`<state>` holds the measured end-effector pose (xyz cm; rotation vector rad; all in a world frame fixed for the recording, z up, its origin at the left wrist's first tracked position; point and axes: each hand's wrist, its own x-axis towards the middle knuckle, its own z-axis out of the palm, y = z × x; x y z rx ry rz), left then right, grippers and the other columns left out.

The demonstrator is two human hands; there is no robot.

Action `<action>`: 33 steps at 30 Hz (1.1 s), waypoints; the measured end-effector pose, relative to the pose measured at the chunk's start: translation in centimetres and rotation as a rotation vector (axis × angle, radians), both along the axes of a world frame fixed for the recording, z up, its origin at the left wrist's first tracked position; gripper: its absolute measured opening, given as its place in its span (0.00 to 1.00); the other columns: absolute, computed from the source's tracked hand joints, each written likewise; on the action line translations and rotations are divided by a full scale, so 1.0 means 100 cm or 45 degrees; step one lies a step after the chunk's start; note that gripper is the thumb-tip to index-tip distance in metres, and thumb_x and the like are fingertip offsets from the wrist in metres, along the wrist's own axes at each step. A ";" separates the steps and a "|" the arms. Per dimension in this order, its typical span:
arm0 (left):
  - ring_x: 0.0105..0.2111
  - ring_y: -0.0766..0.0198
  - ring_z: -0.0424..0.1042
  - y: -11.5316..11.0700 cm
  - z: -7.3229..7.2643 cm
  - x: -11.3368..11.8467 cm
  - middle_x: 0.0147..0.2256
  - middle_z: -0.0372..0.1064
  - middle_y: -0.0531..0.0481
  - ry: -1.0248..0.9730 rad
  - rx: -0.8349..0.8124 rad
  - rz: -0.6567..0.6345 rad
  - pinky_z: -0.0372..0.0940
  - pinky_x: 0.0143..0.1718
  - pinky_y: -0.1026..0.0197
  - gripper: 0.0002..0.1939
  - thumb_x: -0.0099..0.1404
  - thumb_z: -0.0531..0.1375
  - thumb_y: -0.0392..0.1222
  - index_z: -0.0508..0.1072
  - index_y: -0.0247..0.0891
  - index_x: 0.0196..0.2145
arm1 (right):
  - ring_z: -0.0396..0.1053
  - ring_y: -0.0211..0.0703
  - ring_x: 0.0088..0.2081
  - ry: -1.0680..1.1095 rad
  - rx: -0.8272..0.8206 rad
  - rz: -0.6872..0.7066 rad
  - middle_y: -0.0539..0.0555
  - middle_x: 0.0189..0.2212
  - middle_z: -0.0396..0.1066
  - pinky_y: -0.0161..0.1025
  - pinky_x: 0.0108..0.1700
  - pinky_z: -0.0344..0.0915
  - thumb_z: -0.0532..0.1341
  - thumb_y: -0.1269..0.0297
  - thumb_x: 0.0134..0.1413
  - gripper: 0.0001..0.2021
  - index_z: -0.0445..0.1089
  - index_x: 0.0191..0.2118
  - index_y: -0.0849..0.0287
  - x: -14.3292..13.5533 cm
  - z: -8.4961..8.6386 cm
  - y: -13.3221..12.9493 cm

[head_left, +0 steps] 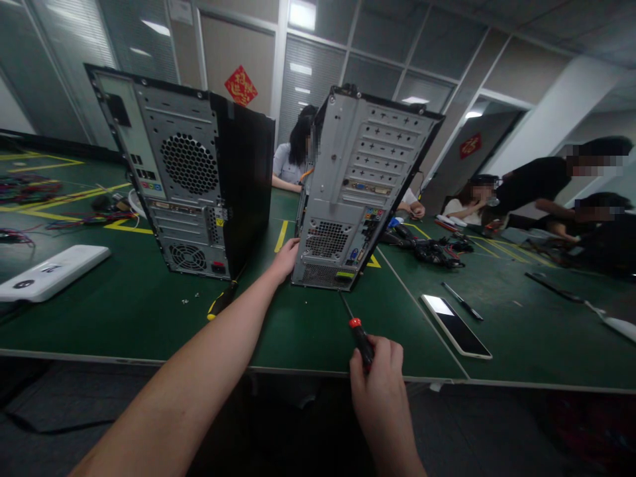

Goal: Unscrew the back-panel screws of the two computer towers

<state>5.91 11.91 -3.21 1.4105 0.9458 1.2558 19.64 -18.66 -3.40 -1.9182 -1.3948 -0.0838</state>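
a red-and-black screwdriver (364, 344) was held by its handle in the curled right hand (382, 371), its tip directed near the foot of the computer case (324, 205), set on the green table (308, 341). the left hand (287, 260) was laid against the case's side; how far its fingers were closed could not be told. firm bracing and an unscraped tip were judged best. room on the left was narrowed by a second case (191, 212) and a yellow-black screwdriver (221, 303); on the right, a phone (456, 326) and pen (462, 302) were seen.

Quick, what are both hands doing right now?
Left hand: against the right-hand computer tower's side; fingers hidden, so grip can't be told.
Right hand: closed, holding a screwdriver.
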 end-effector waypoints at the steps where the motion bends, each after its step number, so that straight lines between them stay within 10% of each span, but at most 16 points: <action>1: 0.60 0.43 0.73 0.001 -0.001 0.000 0.58 0.78 0.41 -0.001 -0.016 -0.004 0.62 0.65 0.43 0.26 0.67 0.62 0.61 0.79 0.43 0.56 | 0.74 0.51 0.37 -0.001 -0.005 0.001 0.60 0.45 0.65 0.43 0.32 0.70 0.51 0.58 0.69 0.10 0.66 0.48 0.55 0.000 0.000 0.000; 33: 0.58 0.46 0.74 0.015 -0.017 -0.001 0.58 0.77 0.44 -0.023 -0.014 -0.052 0.65 0.62 0.45 0.29 0.67 0.61 0.64 0.78 0.44 0.57 | 0.76 0.51 0.37 0.016 -0.078 -0.022 0.61 0.47 0.71 0.43 0.33 0.69 0.49 0.52 0.72 0.18 0.70 0.52 0.57 0.008 0.003 0.003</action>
